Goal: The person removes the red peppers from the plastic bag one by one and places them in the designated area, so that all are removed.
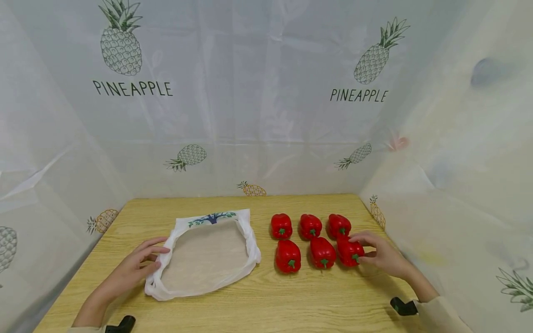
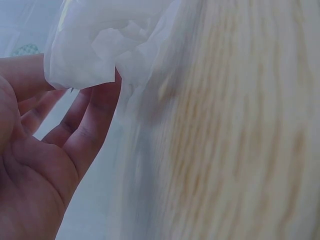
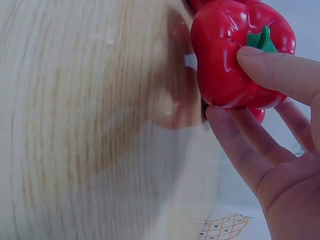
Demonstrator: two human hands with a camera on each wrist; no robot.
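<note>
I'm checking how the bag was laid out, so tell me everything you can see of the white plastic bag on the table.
The white plastic bag is thin, translucent film, so the wooden table shows through its middle. It lies flat with its mouth spread wide and the rim rolled into a crumpled border. A blue and green tree-like print marks the far edge. It sits left of six red peppers, apart from them. The left hand pinches the rim on the bag's left side; the wrist view shows bunched film between thumb and fingers.
</note>
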